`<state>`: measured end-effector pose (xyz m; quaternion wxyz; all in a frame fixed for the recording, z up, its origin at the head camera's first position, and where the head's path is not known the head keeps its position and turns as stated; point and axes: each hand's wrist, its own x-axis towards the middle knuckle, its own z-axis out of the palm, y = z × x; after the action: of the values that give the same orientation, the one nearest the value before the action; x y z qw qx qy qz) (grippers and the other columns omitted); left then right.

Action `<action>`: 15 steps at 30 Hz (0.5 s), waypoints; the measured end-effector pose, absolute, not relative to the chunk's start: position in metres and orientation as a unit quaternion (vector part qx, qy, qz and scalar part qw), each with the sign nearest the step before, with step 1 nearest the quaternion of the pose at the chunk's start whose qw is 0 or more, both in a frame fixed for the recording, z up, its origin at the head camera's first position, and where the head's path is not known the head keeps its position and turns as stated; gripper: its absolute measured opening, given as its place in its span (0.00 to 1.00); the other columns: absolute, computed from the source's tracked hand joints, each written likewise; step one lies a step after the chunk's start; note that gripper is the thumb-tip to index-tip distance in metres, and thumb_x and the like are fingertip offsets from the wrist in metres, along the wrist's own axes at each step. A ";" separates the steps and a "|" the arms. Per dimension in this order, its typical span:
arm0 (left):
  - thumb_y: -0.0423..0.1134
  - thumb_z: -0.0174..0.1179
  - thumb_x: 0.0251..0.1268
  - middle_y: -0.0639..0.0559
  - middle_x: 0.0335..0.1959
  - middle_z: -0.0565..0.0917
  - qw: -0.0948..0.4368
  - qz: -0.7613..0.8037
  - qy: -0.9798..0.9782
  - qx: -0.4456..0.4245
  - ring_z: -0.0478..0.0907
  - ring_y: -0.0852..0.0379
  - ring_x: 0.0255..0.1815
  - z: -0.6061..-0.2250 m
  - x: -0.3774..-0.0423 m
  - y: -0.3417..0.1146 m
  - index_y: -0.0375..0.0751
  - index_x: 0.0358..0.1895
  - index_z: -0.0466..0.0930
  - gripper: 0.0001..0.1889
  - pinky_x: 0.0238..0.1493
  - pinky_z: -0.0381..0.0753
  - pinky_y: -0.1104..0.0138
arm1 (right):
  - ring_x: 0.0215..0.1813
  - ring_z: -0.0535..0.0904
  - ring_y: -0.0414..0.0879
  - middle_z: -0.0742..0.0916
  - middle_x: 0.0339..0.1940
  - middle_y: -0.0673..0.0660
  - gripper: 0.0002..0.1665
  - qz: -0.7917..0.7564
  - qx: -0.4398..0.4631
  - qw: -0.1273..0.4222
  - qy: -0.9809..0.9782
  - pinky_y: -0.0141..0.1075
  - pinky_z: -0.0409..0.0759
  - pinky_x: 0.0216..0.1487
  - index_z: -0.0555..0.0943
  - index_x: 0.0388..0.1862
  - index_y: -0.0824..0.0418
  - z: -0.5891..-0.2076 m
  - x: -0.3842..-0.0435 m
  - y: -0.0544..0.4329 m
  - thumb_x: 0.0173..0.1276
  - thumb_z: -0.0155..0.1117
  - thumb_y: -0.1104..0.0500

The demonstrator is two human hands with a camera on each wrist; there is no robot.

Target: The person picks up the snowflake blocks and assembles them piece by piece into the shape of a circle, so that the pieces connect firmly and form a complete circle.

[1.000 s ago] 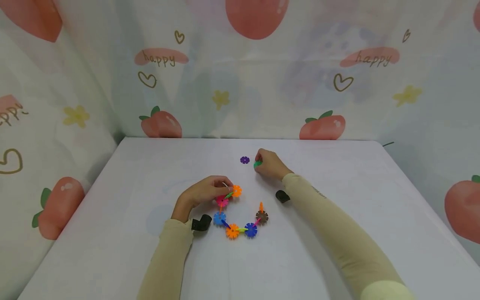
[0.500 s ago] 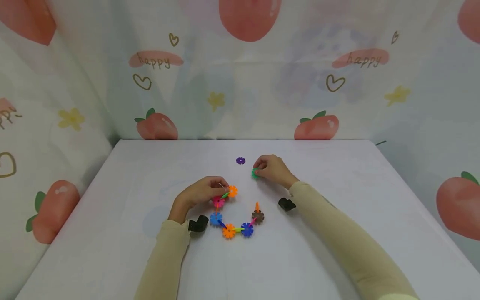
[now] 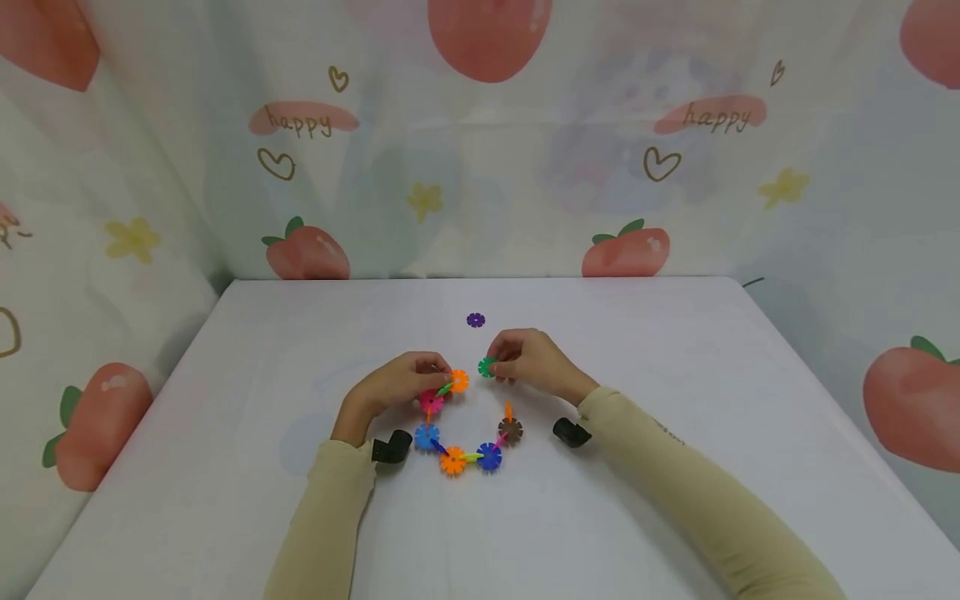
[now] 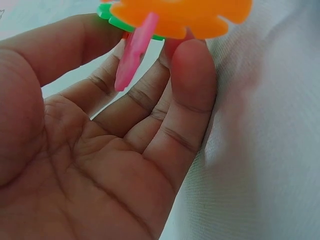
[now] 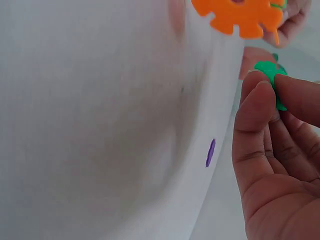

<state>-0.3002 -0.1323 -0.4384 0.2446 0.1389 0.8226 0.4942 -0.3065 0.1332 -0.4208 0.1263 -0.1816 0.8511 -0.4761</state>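
Observation:
My left hand (image 3: 401, 385) pinches the upper left end of a curved chain of notched plastic snowflake discs. At that end sit an orange disc (image 3: 459, 382), a light green disc (image 3: 445, 389) seen edge-on and a pink disc (image 3: 431, 402). The chain bends through a light blue disc (image 3: 427, 437), a lower orange disc (image 3: 453, 461) and a dark blue disc (image 3: 489, 457) to a brown disc (image 3: 510, 430) topped by an upright orange one. Between thumb and fingertips my right hand (image 3: 536, 362) holds a green snowflake disc (image 5: 272, 75), just right of the chain's orange end and apart from it.
A loose purple disc (image 3: 476, 320) lies on the white table (image 3: 637, 333) beyond both hands. Black wrist cameras stick out by the left wrist (image 3: 392, 447) and the right wrist (image 3: 572, 432). A printed curtain (image 3: 487, 167) rises behind the table's far edge.
My right hand has brought the green disc left and nearer, from beside the purple disc to close by the orange chain end. The left hand keeps its hold; the view has shifted slightly.

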 end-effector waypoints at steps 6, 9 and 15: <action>0.45 0.62 0.80 0.49 0.39 0.84 0.239 0.507 0.815 0.150 0.75 0.52 0.39 -0.439 -0.300 -0.133 0.40 0.48 0.84 0.10 0.43 0.73 0.61 | 0.35 0.84 0.49 0.89 0.34 0.54 0.05 -0.469 -0.210 0.129 0.848 0.38 0.86 0.41 0.84 0.39 0.62 -0.425 -0.298 0.127 0.71 0.72 0.68; 0.43 0.62 0.80 0.49 0.38 0.83 0.235 0.510 0.813 0.154 0.75 0.53 0.38 -0.440 -0.300 -0.133 0.39 0.47 0.84 0.10 0.42 0.72 0.62 | 0.35 0.85 0.49 0.89 0.33 0.54 0.06 -0.464 -0.222 0.127 0.848 0.38 0.86 0.40 0.83 0.38 0.61 -0.426 -0.294 0.124 0.71 0.72 0.69; 0.42 0.61 0.80 0.49 0.37 0.83 0.233 0.512 0.811 0.159 0.75 0.53 0.37 -0.438 -0.299 -0.133 0.39 0.47 0.83 0.09 0.41 0.72 0.62 | 0.34 0.85 0.48 0.89 0.32 0.52 0.06 -0.450 -0.249 0.115 0.850 0.38 0.85 0.38 0.83 0.35 0.61 -0.426 -0.289 0.120 0.71 0.71 0.69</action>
<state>-0.2986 -0.1326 -0.4382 0.2330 0.1587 0.8111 0.5125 -0.2887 0.1204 -0.4263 0.1154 -0.2492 0.8500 -0.4496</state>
